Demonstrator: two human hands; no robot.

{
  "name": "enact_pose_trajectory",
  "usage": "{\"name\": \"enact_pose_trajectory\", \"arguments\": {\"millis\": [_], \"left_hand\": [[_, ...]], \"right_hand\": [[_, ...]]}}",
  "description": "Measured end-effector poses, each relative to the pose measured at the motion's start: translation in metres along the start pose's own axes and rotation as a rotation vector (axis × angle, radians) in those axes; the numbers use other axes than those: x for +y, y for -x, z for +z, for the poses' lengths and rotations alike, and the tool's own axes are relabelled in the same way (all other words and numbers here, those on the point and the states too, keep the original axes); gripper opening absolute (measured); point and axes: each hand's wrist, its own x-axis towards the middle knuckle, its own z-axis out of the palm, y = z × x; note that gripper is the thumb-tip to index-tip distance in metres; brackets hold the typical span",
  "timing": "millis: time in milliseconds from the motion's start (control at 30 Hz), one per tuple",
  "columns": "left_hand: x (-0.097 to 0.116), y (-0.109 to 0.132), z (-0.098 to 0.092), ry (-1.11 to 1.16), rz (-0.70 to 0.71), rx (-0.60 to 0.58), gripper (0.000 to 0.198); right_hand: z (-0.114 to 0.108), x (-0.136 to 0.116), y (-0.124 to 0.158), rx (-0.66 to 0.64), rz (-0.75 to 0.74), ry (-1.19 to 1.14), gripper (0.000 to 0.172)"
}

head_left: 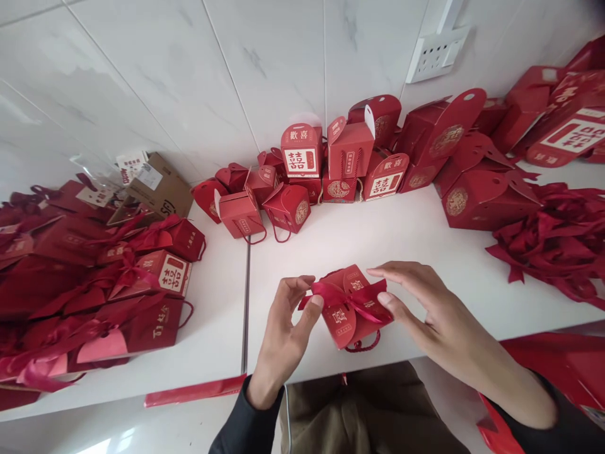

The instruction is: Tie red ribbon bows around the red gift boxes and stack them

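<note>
A small red gift box (341, 325) with gold characters and a rope handle lies on the white table in front of me. Across its top runs a dark red satin ribbon (333, 294), tied in a bow at the middle. My left hand (290, 328) is at the box's left side, its thumb and curled fingers closed around the ribbon's left end. On the right, my right hand (425, 309) has thumb and fingers spread apart; the thumb tip touches or nearly touches the bow's right end. Its lower fingers are mostly hidden.
Red boxes with bows (137, 321) are piled at left, by a brown carton (163, 189). Several small red boxes (301, 157) stand along the tiled wall, larger ones (489, 195) at right. Loose red ribbons (558, 236) are heaped at the right. A socket (437, 55) is on the wall.
</note>
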Motion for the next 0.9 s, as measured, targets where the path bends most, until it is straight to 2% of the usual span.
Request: {"name": "enact_pose_trajectory", "arguments": {"millis": [100,333,533,600,667,767,833,900], "left_hand": [[-0.007,0.002,0.002,0.013,0.015,0.003,0.025],[-0.009,0.003,0.003,0.101,-0.02,0.045,0.029],[-0.01,0.005,-0.002,0.084,-0.048,0.079,0.026],[-0.01,0.004,-0.004,0.098,-0.045,0.097,0.021],[-0.007,0.002,-0.006,0.103,0.001,0.158,0.013],[0.004,0.0,-0.003,-0.042,0.067,0.194,0.01],[0.013,-0.002,0.004,-0.207,0.082,0.122,0.013],[0.021,-0.004,0.013,-0.32,0.113,0.038,0.015]], "right_hand": [[0.006,0.001,-0.004,-0.036,0.013,-0.04,0.018],[0.002,-0.008,-0.002,-0.084,0.226,-0.123,0.029],[-0.003,0.001,0.002,-0.058,0.341,-0.216,0.034],[-0.003,0.005,0.004,-0.012,0.365,-0.189,0.033],[-0.003,0.004,0.007,0.103,0.351,-0.109,0.031],[-0.002,-0.005,0.01,0.241,0.192,0.05,0.027],[-0.001,-0.013,0.011,0.193,0.07,0.116,0.027],[0.003,-0.018,0.011,0.104,0.022,0.124,0.023]]}}
